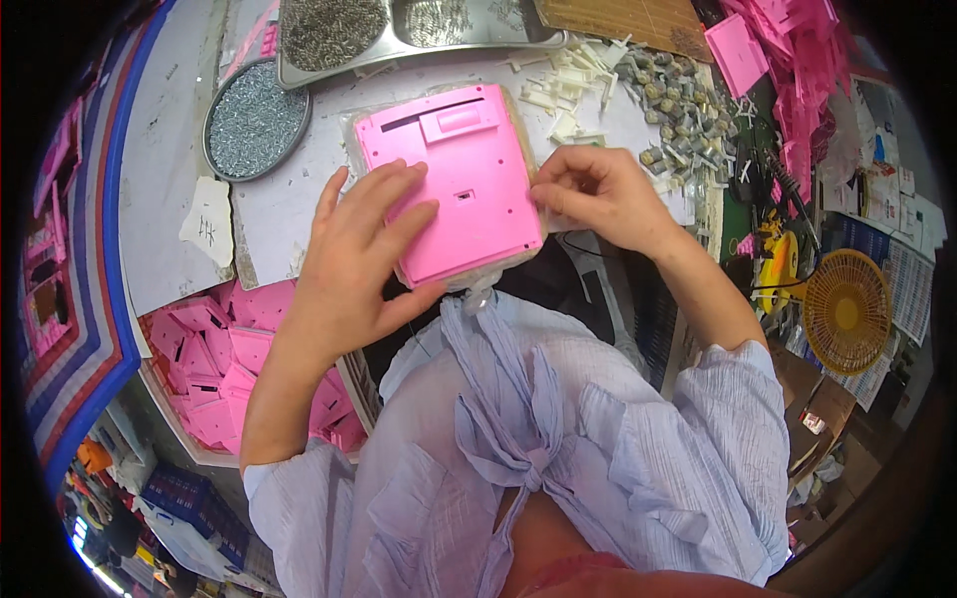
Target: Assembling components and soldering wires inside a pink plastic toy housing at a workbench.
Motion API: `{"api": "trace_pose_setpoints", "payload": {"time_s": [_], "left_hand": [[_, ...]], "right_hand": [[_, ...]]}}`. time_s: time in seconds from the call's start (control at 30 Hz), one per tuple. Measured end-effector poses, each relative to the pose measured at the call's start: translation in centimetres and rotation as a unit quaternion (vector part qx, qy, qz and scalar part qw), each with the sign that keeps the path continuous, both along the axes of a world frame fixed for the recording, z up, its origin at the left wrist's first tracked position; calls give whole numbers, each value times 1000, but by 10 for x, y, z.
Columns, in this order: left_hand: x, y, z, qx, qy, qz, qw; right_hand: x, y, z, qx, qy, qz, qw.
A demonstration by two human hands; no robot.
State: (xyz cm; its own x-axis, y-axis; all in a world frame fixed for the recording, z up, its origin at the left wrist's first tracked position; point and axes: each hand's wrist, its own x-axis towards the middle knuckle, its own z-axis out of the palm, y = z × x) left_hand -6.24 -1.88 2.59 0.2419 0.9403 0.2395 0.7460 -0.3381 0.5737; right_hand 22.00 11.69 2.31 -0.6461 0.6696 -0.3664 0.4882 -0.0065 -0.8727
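A pink plastic housing (464,224) lies in front of me on a pad wrapped in clear plastic (351,135). It has a long dark slot and a raised block near its far edge, and a small opening at its middle. My left hand (364,244) rests over its left side, fingers spread and fingertips on the surface. At the right edge, my right hand (603,194) is closed with thumb and forefinger together. Whether those fingers grip the edge or some small part cannot be seen.
A dark round dish (206,140) of small screws stands far left, beside a metal compartment tray (483,48) of small metal parts. White plastic pieces (568,85) and small motors (668,100) lie far right. Pink parts fill a box (164,407) at left. A yellow basket (847,309) sits right.
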Motion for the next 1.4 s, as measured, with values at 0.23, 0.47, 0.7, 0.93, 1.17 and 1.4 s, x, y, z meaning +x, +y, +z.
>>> {"api": "trace_pose_setpoints", "payload": {"time_s": [0.23,0.47,0.7,0.93,1.17,1.4], "left_hand": [[-127,62,-37,41,244,360,900],[-140,60,-56,-9,152,380,913],[-134,58,-60,104,96,354,924],[-54,52,-36,60,-139,232,961],[-39,66,-32,15,-142,206,968],[-46,64,-27,33,-88,153,984]], "right_hand": [[-150,74,31,481,98,177,853],[-316,77,-37,638,-56,371,672],[-338,90,-41,585,-96,348,726],[-320,96,-30,625,-32,271,732],[-310,100,-11,613,49,221,757],[-147,99,45,238,137,124,953]]}}
